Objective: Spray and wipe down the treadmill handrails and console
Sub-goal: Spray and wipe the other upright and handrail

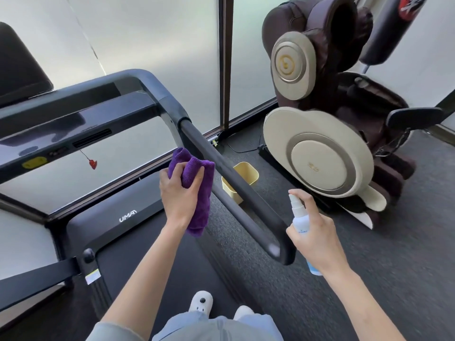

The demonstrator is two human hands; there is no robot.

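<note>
The left hand (181, 193) grips a bunched purple microfibre cloth (194, 190) just left of the matte black right handrail (236, 190). The right hand (317, 237) holds a white-and-blue spray bottle (301, 223) on the rail's opposite side, nozzle toward it.

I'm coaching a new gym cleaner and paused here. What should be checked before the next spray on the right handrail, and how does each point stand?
1. Bottle gripped by the right hand: ok.
2. Finger on the pump top: ok, the index finger rests on it.
3. Nozzle aimed at the handrail: ok, it faces left toward the rail, though the exact opening is too small to see.
4. Cloth ready in the left hand: ok, held bunched beside the rail.
5. Cloth out of the spray path: cannot tell, it hangs close to the rail's inner side.
6. Console away from the spray: ok, it lies far up the rail.
</note>
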